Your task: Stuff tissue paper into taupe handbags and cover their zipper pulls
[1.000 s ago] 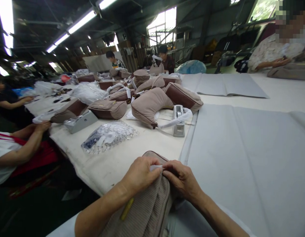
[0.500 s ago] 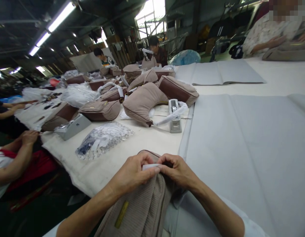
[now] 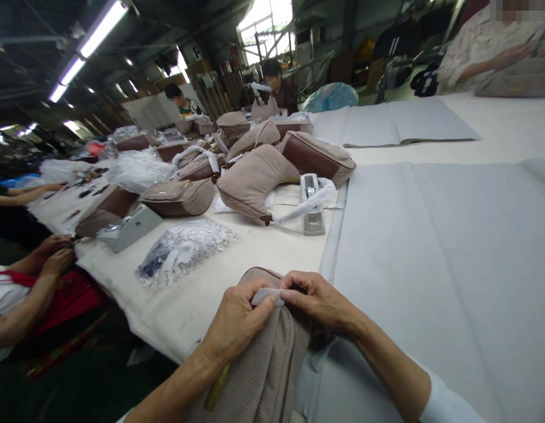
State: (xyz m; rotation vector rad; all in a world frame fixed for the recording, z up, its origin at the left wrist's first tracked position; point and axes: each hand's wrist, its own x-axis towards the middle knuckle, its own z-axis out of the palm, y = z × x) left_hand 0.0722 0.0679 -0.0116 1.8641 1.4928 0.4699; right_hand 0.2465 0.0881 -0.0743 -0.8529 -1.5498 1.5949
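Observation:
A taupe corduroy handbag (image 3: 258, 364) with a gold-coloured plate lies at the table's near edge, below my hands. My left hand (image 3: 243, 314) is closed, pinching a small white strip (image 3: 264, 296) between thumb and fingers over the bag's upper part. At the strip's right end, the thumb and forefinger of my right hand (image 3: 314, 296) are pinched together on it. Whether the strip is paper, foam or wrapping I cannot make out. My right hand's other fingers curl over the bag's dark opening and are partly hidden.
A tape dispenser (image 3: 313, 205) stands ahead, beside a pile of taupe bags (image 3: 254, 182). Left of it lies a clear bag of small tags (image 3: 186, 249). Grey sheets (image 3: 431, 252) cover the right side. Co-workers' arms (image 3: 43, 276) are at the left edge.
My left hand has shifted slightly left and down, and more of the white strip shows, tilted differently. My right hand stays at the strip's right end. The left co-worker's hands have moved.

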